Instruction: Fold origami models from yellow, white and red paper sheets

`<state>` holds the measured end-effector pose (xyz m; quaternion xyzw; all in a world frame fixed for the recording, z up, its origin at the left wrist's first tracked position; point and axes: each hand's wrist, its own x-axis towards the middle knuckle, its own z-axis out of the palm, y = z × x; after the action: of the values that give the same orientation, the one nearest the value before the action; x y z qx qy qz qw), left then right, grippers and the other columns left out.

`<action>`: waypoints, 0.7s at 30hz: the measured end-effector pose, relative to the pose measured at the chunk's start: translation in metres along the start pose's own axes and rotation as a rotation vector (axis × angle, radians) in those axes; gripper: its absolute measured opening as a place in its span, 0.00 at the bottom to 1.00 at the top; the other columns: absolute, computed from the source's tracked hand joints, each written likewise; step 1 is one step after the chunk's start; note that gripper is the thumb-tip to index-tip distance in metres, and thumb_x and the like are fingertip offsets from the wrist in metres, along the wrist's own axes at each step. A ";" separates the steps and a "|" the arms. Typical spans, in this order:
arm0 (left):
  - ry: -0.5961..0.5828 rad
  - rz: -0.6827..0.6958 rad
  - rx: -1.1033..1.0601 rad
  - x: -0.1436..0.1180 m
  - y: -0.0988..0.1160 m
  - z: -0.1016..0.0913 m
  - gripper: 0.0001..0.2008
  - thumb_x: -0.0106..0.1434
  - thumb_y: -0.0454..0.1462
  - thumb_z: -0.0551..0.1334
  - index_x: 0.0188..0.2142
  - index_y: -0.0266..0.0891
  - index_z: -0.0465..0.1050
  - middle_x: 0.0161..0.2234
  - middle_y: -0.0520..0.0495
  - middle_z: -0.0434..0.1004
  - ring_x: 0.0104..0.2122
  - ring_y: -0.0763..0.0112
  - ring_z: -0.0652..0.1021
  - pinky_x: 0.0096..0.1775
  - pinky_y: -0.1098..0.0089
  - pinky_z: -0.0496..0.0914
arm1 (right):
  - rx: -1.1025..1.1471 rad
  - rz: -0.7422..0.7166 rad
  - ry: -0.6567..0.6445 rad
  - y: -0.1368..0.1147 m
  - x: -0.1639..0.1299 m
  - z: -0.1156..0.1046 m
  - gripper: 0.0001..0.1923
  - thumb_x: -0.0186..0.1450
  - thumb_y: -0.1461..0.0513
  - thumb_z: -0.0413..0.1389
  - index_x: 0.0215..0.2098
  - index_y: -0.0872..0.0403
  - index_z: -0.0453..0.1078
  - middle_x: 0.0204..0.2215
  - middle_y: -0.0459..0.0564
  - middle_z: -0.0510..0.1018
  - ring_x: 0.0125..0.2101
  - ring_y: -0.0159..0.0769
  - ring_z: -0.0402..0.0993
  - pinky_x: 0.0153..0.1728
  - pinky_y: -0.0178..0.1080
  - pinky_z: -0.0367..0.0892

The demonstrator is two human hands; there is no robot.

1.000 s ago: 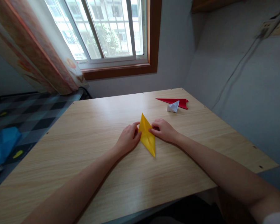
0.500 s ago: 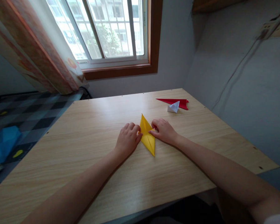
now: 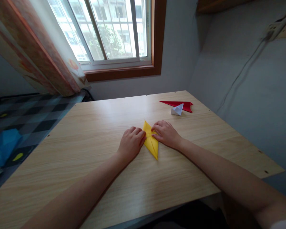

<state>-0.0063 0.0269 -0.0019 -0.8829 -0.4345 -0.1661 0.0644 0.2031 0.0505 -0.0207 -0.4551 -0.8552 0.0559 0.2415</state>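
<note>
A folded sheet of yellow paper, shaped like a long diamond, lies on the wooden table with one tip toward me and one away. On its left edge, my left hand has its fingers closed, gripping the paper near its middle. Opposite it, my right hand has bent fingers and thumb closed on the right side of the paper. The fingertips cover part of both side edges, and a crease runs along the near half.
Farther back on the right, a small white folded paper stands against a red folded paper. The light wooden table has its right edge near the wall. Left of it is a checked cloth with a blue object on it.
The far tip of the yellow paper sits lower and nearer to me. Fingers of both hands have moved inward over the paper's middle, where the sides look flatter.
</note>
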 end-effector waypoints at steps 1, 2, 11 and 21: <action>0.000 0.001 -0.008 0.000 0.000 0.000 0.08 0.68 0.37 0.56 0.38 0.41 0.74 0.39 0.43 0.77 0.41 0.59 0.72 0.45 0.58 0.67 | 0.005 -0.006 -0.001 0.000 0.000 0.000 0.08 0.63 0.61 0.60 0.42 0.53 0.73 0.45 0.54 0.75 0.48 0.44 0.67 0.48 0.45 0.59; 0.001 0.005 -0.017 0.000 0.000 0.000 0.09 0.68 0.37 0.56 0.38 0.41 0.74 0.40 0.43 0.77 0.42 0.59 0.73 0.46 0.58 0.67 | 0.011 -0.013 -0.002 0.000 0.000 0.000 0.08 0.64 0.61 0.59 0.42 0.53 0.73 0.46 0.54 0.75 0.49 0.44 0.67 0.48 0.45 0.59; -0.001 0.040 -0.101 0.002 -0.007 0.007 0.12 0.69 0.37 0.54 0.45 0.39 0.75 0.47 0.42 0.78 0.49 0.58 0.73 0.53 0.56 0.67 | 0.049 -0.092 -0.020 0.001 0.000 0.000 0.08 0.65 0.64 0.57 0.43 0.53 0.73 0.51 0.53 0.76 0.53 0.43 0.69 0.52 0.47 0.60; -0.079 0.076 -0.132 -0.004 -0.019 0.017 0.17 0.70 0.39 0.53 0.54 0.38 0.70 0.57 0.42 0.71 0.59 0.58 0.67 0.61 0.54 0.61 | 0.066 -0.170 -0.072 0.002 -0.002 -0.007 0.08 0.65 0.63 0.56 0.43 0.52 0.74 0.52 0.54 0.76 0.58 0.47 0.66 0.57 0.51 0.58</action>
<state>-0.0194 0.0402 -0.0196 -0.9068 -0.3911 -0.1571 -0.0049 0.2090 0.0490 -0.0164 -0.3705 -0.8966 0.0797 0.2291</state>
